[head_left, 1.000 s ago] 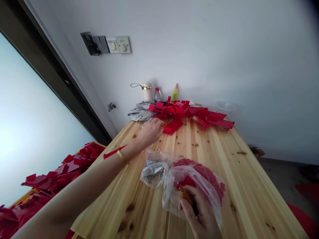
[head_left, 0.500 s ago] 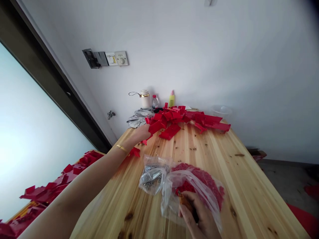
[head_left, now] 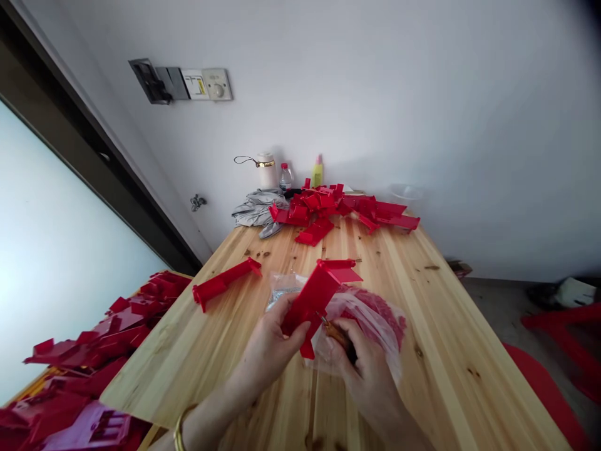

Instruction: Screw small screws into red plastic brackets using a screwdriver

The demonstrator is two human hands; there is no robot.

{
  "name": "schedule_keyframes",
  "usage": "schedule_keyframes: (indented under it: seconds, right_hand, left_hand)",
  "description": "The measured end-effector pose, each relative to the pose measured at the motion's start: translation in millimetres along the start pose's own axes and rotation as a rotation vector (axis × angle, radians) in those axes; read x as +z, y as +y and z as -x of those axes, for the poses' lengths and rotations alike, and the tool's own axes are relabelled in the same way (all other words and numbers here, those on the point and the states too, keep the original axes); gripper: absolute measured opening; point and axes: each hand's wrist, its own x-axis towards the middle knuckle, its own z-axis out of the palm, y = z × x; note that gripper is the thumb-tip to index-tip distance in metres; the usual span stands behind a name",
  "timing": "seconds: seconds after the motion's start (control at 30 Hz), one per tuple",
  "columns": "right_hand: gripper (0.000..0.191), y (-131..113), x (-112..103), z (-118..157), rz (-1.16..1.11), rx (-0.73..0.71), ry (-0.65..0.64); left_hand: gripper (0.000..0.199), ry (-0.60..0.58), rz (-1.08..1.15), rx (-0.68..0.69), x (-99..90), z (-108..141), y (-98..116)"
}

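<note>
My left hand (head_left: 275,341) grips a red plastic part (head_left: 315,294), a long panel with bent ends, held tilted above the table. In my right hand (head_left: 364,363) is a small hand tool with a brown wooden handle (head_left: 339,337); its thin metal tip meets or nearly meets the red part near my left thumb. Beneath and behind lie a clear bag of small red pieces (head_left: 375,313) and a clear bag of small metal pieces (head_left: 283,289), partly hidden by the part. Another red part (head_left: 226,282) lies alone on the table to the left.
A pile of red parts (head_left: 323,207) covers the table's far end, with grey cloth (head_left: 258,208), a white flask (head_left: 267,170), a small bottle (head_left: 285,177) and a yellow bottle (head_left: 317,171) behind. More red parts (head_left: 107,332) are heaped at left. A red stool (head_left: 539,388) stands right.
My left hand has come back from the far pile with a red part and now holds it in front of me. My right hand has raised the tool's tip to it.
</note>
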Motion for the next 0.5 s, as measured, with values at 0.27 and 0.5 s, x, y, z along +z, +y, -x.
schedule_keyframes:
  seconds: [0.27, 0.5]
  right_hand:
    - [0.021, -6.7, -5.1, 6.1, 0.034, -0.04, -0.017]
    - [0.019, -5.5, -9.5, 5.8, 0.072, -0.103, 0.015]
  left_hand:
    - [0.03, 0.119, -0.275, 0.078, 14.4, 15.9, -3.7]
    - [0.029, 0.113, -0.301, 0.091, 16.4, 19.7, 0.1]
